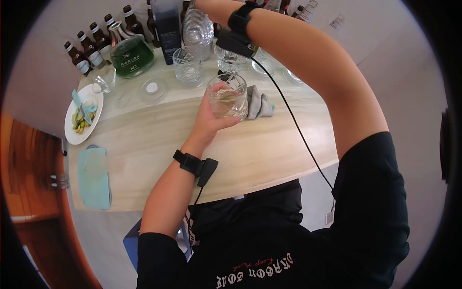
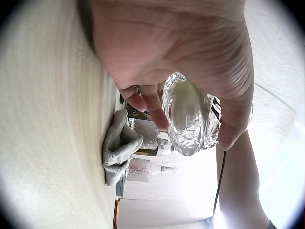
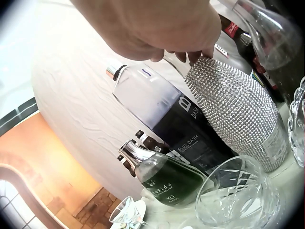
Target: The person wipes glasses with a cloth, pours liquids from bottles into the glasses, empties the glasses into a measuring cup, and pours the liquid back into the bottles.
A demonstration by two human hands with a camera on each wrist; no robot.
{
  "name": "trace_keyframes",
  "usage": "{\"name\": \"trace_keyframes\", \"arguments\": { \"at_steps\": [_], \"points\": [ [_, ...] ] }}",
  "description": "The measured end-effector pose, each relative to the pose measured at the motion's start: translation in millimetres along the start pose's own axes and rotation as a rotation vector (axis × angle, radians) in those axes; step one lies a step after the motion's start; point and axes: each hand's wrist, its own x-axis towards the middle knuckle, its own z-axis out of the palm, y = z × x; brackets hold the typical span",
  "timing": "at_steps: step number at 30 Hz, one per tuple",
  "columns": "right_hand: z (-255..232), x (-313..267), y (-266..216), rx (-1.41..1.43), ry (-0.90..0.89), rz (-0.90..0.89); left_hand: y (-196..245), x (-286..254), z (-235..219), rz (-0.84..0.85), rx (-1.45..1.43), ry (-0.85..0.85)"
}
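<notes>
My left hand [image 1: 208, 119] grips a clear cut-glass tumbler [image 1: 228, 102], thumb on one side and fingers on the other. In the left wrist view the tumbler [image 2: 187, 121] is held up off the tabletop, near a crumpled grey cloth [image 1: 259, 103]. At the back of the table my right hand [image 1: 215, 9] reaches to a bottle covered in sparkling studs [image 1: 198, 32]. Its fingers curl round the neck of this studded bottle [image 3: 238, 107] in the right wrist view, where the palm hides the bottle's top. The bottle's base is down at the table.
A green decanter-like bottle [image 1: 132, 55], a dark tall bottle [image 1: 168, 36] and several brown bottles [image 1: 132, 21] line the back. Another cut-glass tumbler [image 1: 187, 70] stands before them. Left are a white plate of fruit pieces [image 1: 72, 134] and a light-blue cloth [image 1: 94, 178]. A cable [image 1: 293, 118] hangs from my right wrist.
</notes>
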Motion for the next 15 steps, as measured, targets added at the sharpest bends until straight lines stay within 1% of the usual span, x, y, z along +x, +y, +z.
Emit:
{"name": "trace_keyframes", "arguments": {
  "at_steps": [2, 3, 4, 7, 8, 9, 10, 11, 12, 14, 15],
  "points": [
    [2.5, 8.1, 10.0, -0.09, 0.021, -0.117, -1.1, 0.6, -0.4, -0.005, 0.002, 0.01],
    [1.2, 7.5, 7.3, -0.145, 0.025, -0.122, -1.3, 1.1, 0.2, -0.014, 0.005, -0.005],
    [-2.2, 7.1, 4.5, -0.146, 0.041, -0.115, -1.1, 1.0, 0.7, -0.011, -0.011, -0.004],
    [-13.3, 8.5, -1.1, 0.013, -0.133, 0.05, -2.5, 0.8, -0.9, -0.019, -0.025, -0.019],
    [-17.8, 7.8, -0.6, 0.017, -0.119, 0.052, -3.0, 1.5, -1.9, -0.017, -0.031, -0.019],
    [-20.0, 6.1, 0.0, 0.063, -0.149, 0.054, -3.3, 1.5, -2.0, -0.021, -0.026, -0.025],
    [-25.7, -7.6, -14.3, 0.108, -0.184, 0.054, -3.9, 0.8, -1.7, -0.011, -0.025, -0.018],
    [-41.7, -21.8, -25.2, 0.053, -0.182, 0.104, -3.7, 1.1, -1.3, 0.0, -0.024, -0.011],
    [-57.4, -36.5, -37.1, 0.053, -0.176, 0.105, -2.8, 1.3, -1.2, -0.001, -0.023, -0.016],
    [-82.1, -59.9, -46.0, 0.024, -0.201, 0.022, -2.3, -0.3, -1.6, -0.012, 0.0, -0.003],
    [-95.5, -70.8, -41.9, 0.022, -0.202, 0.021, -2.5, -0.5, -1.3, -0.01, -0.002, -0.003]
  ]
}}
